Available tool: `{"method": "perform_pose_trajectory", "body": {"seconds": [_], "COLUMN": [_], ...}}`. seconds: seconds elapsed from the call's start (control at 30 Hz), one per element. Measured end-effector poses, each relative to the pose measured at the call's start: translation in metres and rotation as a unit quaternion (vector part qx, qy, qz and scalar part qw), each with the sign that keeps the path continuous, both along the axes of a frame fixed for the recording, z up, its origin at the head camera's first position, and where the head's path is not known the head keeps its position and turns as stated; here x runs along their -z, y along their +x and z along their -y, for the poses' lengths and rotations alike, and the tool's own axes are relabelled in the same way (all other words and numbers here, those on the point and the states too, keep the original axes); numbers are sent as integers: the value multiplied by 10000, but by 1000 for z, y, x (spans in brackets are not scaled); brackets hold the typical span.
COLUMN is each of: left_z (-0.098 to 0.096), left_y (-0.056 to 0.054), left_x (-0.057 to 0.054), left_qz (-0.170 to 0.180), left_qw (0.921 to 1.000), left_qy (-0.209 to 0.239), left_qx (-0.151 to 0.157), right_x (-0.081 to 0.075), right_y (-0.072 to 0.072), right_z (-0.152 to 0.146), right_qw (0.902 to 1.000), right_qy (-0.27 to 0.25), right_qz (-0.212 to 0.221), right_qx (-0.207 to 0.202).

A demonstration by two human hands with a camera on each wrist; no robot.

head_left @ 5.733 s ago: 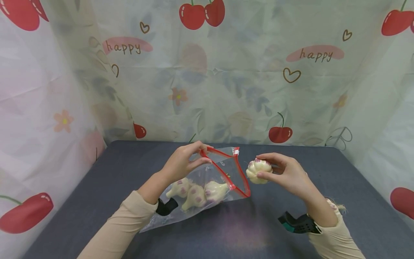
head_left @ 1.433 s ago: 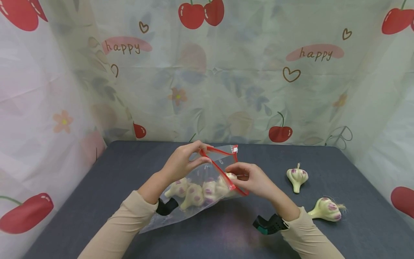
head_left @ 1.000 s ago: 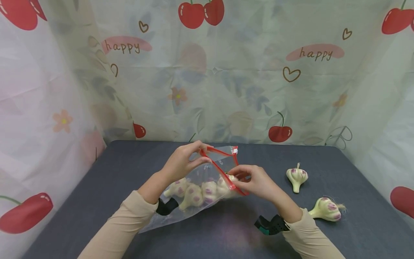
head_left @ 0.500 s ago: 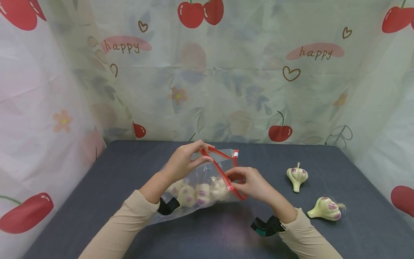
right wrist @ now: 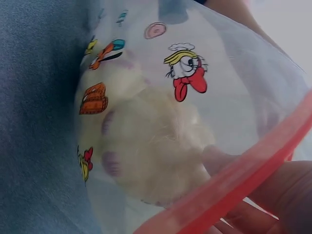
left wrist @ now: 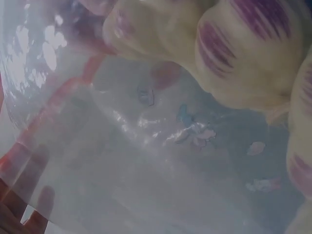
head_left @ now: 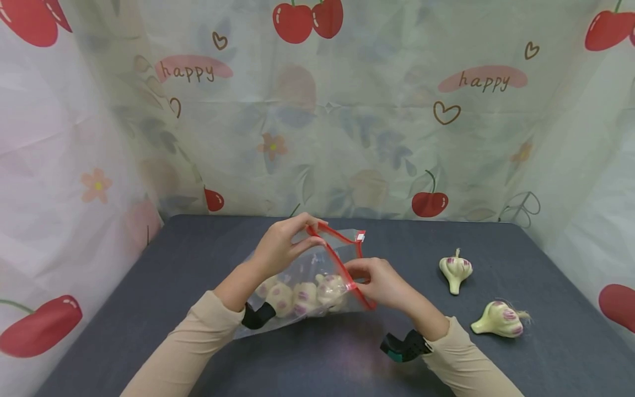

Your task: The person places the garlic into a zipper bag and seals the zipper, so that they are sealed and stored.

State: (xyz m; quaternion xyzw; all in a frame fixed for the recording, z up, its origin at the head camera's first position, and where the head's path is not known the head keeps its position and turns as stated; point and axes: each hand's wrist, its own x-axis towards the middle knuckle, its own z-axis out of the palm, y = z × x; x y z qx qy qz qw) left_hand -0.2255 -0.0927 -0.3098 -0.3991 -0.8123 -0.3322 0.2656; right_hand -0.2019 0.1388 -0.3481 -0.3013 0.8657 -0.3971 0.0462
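A clear zip bag (head_left: 302,264) with a red-edged mouth lies on the dark table, several garlic bulbs (head_left: 305,298) inside it. My left hand (head_left: 280,245) pinches the upper rim of the mouth between thumb and fingers, holding it apart. Through the mouth reaches my right hand (head_left: 379,281), its fingers partly hidden by the plastic. Close to them sits the nearest garlic bulb (head_left: 331,289). In the right wrist view a fingertip (right wrist: 214,158) touches that bulb (right wrist: 156,141), seen through the printed plastic. Bulbs (left wrist: 248,48) also show large in the left wrist view.
Two loose garlic bulbs lie on the right of the table (head_left: 317,364): one farther back (head_left: 455,271), one nearer (head_left: 498,320). A cherry-printed curtain (head_left: 367,138) surrounds the back and sides. Black wrist cameras (head_left: 258,316) sit on both forearms.
My right hand brought a garlic bulb from beside the bag into its mouth. The bulb moved left, deeper inside, away from most of the fingers. The left hand stayed on the rim.
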Motion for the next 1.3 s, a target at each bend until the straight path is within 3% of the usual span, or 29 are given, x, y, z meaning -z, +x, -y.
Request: {"method": "perform_pose_trajectory", "body": {"seconds": [0.2,0.37,0.7,1.3], "left_z": [3,3,3,4], "left_y": [1,1,1,1], "left_x": [-1,-1,-1,1], "left_qz": [236,275,378,258], "left_qw": [9997,9996,9993,9996], "left_qy": [35,14,14,34], "left_qx": [43,78,17,68], "right_x": [-6,-10,-14,-12], "right_y": [3,4,6,2], "right_z": [-5,-12,-26,-59], "right_qw": [9992,9982,9963,9883], "right_qy": [-316,-341,-457,-539], "right_qz": [-53,-344,-393,-648], "right_qx": [218,349,617,1270]}}
